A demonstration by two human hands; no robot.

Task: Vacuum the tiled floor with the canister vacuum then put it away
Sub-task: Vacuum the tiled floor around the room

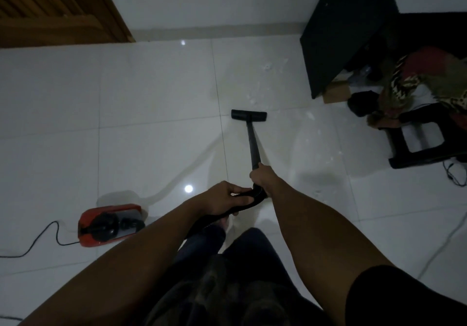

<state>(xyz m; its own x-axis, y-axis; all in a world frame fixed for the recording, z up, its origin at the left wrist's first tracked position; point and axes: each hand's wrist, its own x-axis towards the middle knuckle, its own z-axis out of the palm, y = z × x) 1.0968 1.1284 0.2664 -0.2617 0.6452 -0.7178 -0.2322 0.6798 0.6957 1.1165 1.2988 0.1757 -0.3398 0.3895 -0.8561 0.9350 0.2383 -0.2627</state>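
Observation:
A red canister vacuum sits on the white tiled floor at my lower left. Its black wand runs forward to a flat black floor head resting on the tiles ahead of me. My right hand is closed around the wand's upper end. My left hand grips the black ribbed hose just behind the handle. The hose drops down past my legs, where most of it is hidden.
A black power cord trails left from the canister. A wooden door stands at the back left. At the right are a black cabinet, a black stool draped with patterned cloth, and thin cables on the floor.

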